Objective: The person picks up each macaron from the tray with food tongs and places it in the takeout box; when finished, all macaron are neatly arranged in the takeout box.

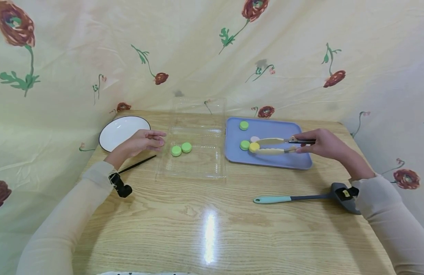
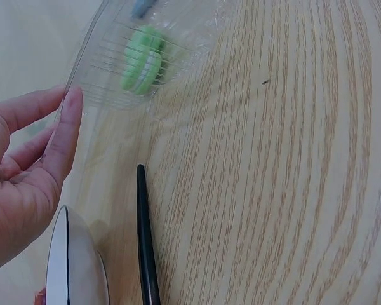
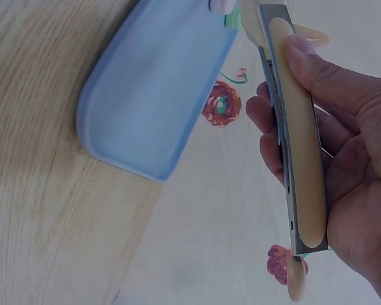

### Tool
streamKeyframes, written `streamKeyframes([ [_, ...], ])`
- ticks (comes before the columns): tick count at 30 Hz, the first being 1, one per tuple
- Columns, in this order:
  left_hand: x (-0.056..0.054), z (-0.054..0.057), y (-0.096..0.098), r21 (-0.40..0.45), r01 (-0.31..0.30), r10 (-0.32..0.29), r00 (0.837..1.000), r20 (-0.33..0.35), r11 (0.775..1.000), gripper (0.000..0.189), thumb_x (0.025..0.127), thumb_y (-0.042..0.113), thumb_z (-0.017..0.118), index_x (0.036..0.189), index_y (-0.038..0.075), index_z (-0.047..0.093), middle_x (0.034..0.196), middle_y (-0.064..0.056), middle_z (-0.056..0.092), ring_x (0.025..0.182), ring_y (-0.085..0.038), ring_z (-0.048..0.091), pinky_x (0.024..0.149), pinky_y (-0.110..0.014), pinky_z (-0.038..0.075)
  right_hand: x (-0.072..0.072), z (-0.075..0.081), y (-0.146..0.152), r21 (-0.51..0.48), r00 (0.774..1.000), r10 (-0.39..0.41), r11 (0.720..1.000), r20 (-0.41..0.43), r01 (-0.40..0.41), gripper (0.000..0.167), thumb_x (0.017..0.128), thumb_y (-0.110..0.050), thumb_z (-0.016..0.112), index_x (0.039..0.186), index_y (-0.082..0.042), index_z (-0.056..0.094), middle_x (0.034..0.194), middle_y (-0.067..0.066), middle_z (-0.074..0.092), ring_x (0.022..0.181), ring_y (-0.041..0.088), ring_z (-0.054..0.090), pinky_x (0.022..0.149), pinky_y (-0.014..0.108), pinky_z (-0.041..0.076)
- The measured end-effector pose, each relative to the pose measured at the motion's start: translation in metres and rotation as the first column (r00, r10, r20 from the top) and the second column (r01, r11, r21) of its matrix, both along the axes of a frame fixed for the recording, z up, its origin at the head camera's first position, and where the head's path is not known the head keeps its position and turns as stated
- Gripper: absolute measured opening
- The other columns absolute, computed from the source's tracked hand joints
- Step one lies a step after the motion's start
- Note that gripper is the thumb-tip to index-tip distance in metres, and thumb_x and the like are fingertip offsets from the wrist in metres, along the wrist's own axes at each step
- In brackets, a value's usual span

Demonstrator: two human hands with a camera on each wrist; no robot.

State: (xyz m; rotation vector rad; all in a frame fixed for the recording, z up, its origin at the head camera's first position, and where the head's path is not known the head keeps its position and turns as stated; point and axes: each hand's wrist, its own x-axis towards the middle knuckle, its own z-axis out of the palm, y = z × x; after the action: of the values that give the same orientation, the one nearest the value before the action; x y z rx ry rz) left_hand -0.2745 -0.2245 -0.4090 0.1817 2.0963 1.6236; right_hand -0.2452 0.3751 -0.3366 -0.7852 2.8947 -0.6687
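Far left: white dish (image 1: 120, 131), dark rim. Left hand (image 1: 139, 143) pinches the near-left rim of the clear container (image 1: 201, 166) between thumb and fingers; black stick (image 1: 139, 163) lies on the table below. Container lid stands open; two green macarons (image 1: 186, 147) sit side by side inside, toward its left. Blue tray (image 1: 280, 130) holds two more green macarons, one pink macaron (image 1: 254, 139) and one yellow macaron (image 1: 253, 147). Tongs (image 1: 273, 141) have their tips at the yellow one; cannot tell whether gripped. Right hand (image 1: 323, 143) grips the tongs' handles. Spatula (image 1: 306, 198) lies nearer the viewer, on the table.
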Motion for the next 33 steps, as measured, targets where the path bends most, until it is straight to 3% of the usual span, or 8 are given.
streamKeyframes([
  [8, -0.002, -0.002, -0.001, -0.009, 0.006, -0.006, 1.0, -0.004, 1.0, 0.056, 0.101, 0.005, 0.061, 0.151, -0.007, 0.04, 0.108, 0.001, 0.059, 0.101, -0.011, 0.069, 0.097, -0.032, 0.06, -0.002, 0.008, -0.006, -0.06, 0.999, -0.038, 0.998, -0.024, 0.037, 0.041, 0.083, -0.001, 0.082, 0.122, 0.006, 0.071, 0.108, 0.024, 0.075, 0.066, 0.001, 0.056, 0.05, 0.021, 0.041],
  [16, -0.002, -0.001, -0.001, -0.01, 0.006, -0.006, 1.0, -0.005, 1.0, 0.056, 0.101, 0.006, 0.062, 0.151, -0.007, 0.04, 0.108, 0.001, 0.058, 0.102, -0.012, 0.069, 0.095, -0.029, 0.061, -0.007, 0.012, -0.017, -0.123, 0.997, -0.057, 0.991, -0.057, 0.049, 0.042, 0.082, 0.001, 0.083, 0.122, 0.004, 0.072, 0.107, 0.024, 0.075, 0.064, 0.003, 0.055, 0.05, 0.02, 0.042],
  [26, -0.002, 0.0, -0.001, -0.013, 0.006, -0.006, 1.0, 0.0, 1.0, 0.056, 0.101, 0.006, 0.061, 0.151, -0.006, 0.04, 0.11, 0.0, 0.059, 0.102, -0.012, 0.068, 0.096, -0.03, 0.06, -0.013, 0.024, -0.034, -0.162, 0.996, -0.089, 0.983, 0.01, 0.09, 0.049, 0.085, -0.003, 0.082, 0.131, 0.004, 0.066, 0.123, 0.028, 0.069, 0.078, -0.007, 0.061, 0.06, 0.011, 0.05],
  [33, 0.0, 0.001, 0.0, -0.008, 0.009, -0.009, 1.0, 0.0, 1.0, 0.056, 0.101, 0.004, 0.06, 0.151, -0.008, 0.039, 0.108, 0.001, 0.059, 0.102, -0.013, 0.069, 0.093, -0.027, 0.061, -0.015, 0.03, -0.048, -0.171, 0.995, -0.096, 0.981, 0.005, 0.095, 0.049, 0.086, -0.008, 0.082, 0.132, 0.0, 0.067, 0.125, 0.025, 0.068, 0.086, -0.013, 0.062, 0.067, 0.006, 0.051],
])
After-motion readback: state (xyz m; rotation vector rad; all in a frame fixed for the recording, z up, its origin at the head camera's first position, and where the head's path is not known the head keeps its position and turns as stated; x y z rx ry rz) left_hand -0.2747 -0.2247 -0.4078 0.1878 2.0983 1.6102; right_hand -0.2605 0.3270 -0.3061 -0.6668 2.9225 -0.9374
